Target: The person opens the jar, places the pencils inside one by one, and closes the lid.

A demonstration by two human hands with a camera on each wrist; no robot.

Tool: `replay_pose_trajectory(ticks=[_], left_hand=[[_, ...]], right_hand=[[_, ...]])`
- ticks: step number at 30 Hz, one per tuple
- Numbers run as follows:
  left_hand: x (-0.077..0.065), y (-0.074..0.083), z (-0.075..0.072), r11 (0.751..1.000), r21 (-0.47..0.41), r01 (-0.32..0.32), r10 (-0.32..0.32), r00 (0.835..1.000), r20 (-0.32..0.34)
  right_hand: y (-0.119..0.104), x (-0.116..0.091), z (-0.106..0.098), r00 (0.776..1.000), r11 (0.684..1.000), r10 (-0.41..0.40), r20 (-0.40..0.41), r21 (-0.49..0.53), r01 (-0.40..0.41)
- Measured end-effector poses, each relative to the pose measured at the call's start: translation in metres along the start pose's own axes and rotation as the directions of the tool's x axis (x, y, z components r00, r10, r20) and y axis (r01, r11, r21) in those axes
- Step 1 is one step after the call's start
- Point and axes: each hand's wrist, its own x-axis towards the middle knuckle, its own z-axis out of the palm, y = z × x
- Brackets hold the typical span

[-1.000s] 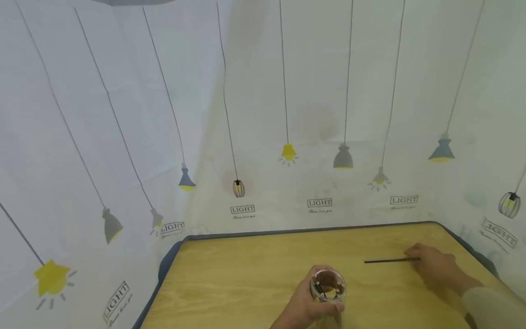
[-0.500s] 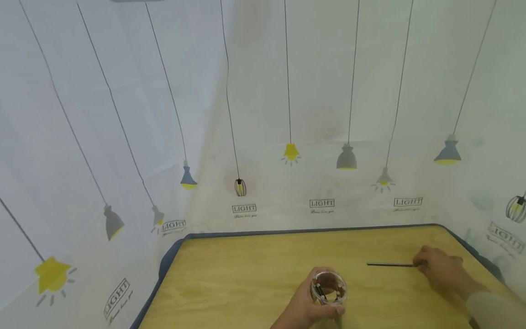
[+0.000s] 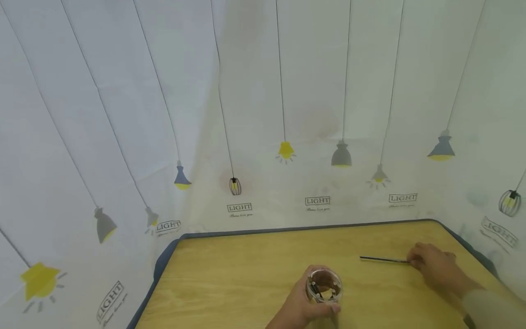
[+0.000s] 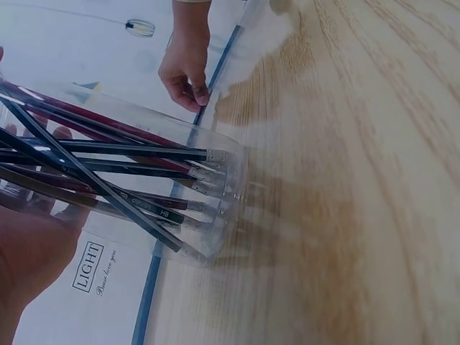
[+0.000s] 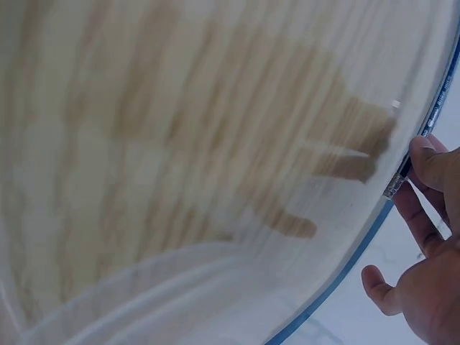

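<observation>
My left hand (image 3: 302, 304) grips a clear cylindrical jar (image 3: 338, 292) from its left side, with the open top facing up. Several dark pencils (image 4: 136, 205), some black and some dark red, lean crosswise inside it, as the left wrist view shows. Over at the right of the table, my right hand (image 3: 437, 267) pinches one end of a single dark pencil (image 3: 380, 259) between thumb and fingers. Pale lettering runs along this pencil (image 5: 435, 115) in the right wrist view. Whether it touches the tabletop cannot be told.
The wood-grain table (image 3: 230, 269) has a dark blue edge (image 3: 287, 230). A pale sheet (image 3: 263, 91) printed with hanging lamps stands round its back and sides. Reflections of the hands lie on the shiny tabletop.
My right fingers, earlier laid over the pencil's right end, now pinch that end, and the pencil's left end tips slightly farther back. The left hand keeps holding the jar; the head view shifts slightly.
</observation>
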Motion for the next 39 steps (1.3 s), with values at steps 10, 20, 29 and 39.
replay_pose_trajectory(ticks=[10, 20, 29, 39], left_hand=[[0.0, 0.001, -0.004, 0.998, 0.057, -0.015, 0.016, 1.0, -0.023], [0.003, 0.002, -0.002, 0.995, 0.099, -0.03, 0.031, 0.999, -0.013], [0.002, 0.003, 0.0, 0.993, 0.102, -0.053, 0.054, 0.998, -0.014], [0.006, 0.001, 0.004, 0.991, 0.106, -0.078, 0.078, 0.997, -0.003]], right_hand=[[-0.033, -0.003, -0.005, 0.992, 0.99, -0.044, -0.122, 0.126, 0.06], [-0.077, -0.014, -0.007, 0.975, 0.966, -0.033, -0.221, 0.243, 0.088], [-0.132, -0.016, -0.026, 0.987, 0.921, 0.005, -0.162, 0.385, 0.058], [-0.18, -0.019, -0.049, 0.987, 0.867, -0.037, -0.159, 0.487, 0.11]])
